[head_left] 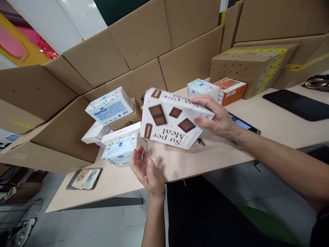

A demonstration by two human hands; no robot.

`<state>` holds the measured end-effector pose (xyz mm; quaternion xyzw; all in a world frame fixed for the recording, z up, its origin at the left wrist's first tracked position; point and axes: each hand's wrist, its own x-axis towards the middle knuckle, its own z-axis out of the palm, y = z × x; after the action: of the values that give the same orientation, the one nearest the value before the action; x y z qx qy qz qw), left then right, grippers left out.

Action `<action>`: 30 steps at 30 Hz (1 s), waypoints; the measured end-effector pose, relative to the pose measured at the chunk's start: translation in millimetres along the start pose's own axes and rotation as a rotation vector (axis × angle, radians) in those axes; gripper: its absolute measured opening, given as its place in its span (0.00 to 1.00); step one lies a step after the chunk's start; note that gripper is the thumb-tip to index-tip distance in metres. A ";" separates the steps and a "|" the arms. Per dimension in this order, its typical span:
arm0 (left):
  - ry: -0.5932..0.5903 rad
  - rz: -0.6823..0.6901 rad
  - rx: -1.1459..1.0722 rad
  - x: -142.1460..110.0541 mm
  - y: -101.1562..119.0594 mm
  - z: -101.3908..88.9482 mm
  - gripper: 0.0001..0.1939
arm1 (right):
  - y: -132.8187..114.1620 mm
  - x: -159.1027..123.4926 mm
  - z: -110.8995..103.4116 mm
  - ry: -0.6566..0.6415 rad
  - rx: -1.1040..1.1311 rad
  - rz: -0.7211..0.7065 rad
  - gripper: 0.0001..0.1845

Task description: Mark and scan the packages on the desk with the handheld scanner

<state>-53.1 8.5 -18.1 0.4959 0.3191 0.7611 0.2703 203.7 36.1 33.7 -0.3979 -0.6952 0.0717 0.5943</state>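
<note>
My right hand point(216, 116) grips one end of a white carton point(167, 120) with brown chocolate squares and "Su-per Meal" printed upside down on it. The carton is tilted and held above the table. Just below its left end, my left hand point(147, 171) is palm up with its fingers apart and nothing in it. Beside those fingers lies a blue-and-white tissue pack point(120, 151). Behind it, another tissue pack marked Manhua point(110, 106) rests on a brown box point(125, 118), with a flat white box point(95, 133) near them.
At the back right stand a tissue pack point(203, 88) and an orange box point(231, 91). A phone point(244, 124) lies behind my right wrist, a black flat object point(298, 103) farther right. Banknotes point(86, 179) lie front left. Cardboard walls point(138, 44) edge the table.
</note>
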 end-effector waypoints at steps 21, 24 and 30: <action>-0.468 -0.379 0.114 7.9 3.0 4.2 0.23 | 5.0 13.0 -36.9 -0.342 0.123 0.447 0.49; -0.517 -0.376 0.123 9.6 6.0 6.3 0.24 | 11.0 7.4 -42.2 -0.450 0.094 0.470 0.61; -0.460 -0.356 0.059 7.8 -0.2 3.6 0.25 | 10.9 1.4 -32.2 -0.292 0.115 0.536 0.55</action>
<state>-52.5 15.2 -12.6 0.5993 0.3534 0.5594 0.4505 237.3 32.2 37.7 -0.5184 -0.6382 0.3216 0.4696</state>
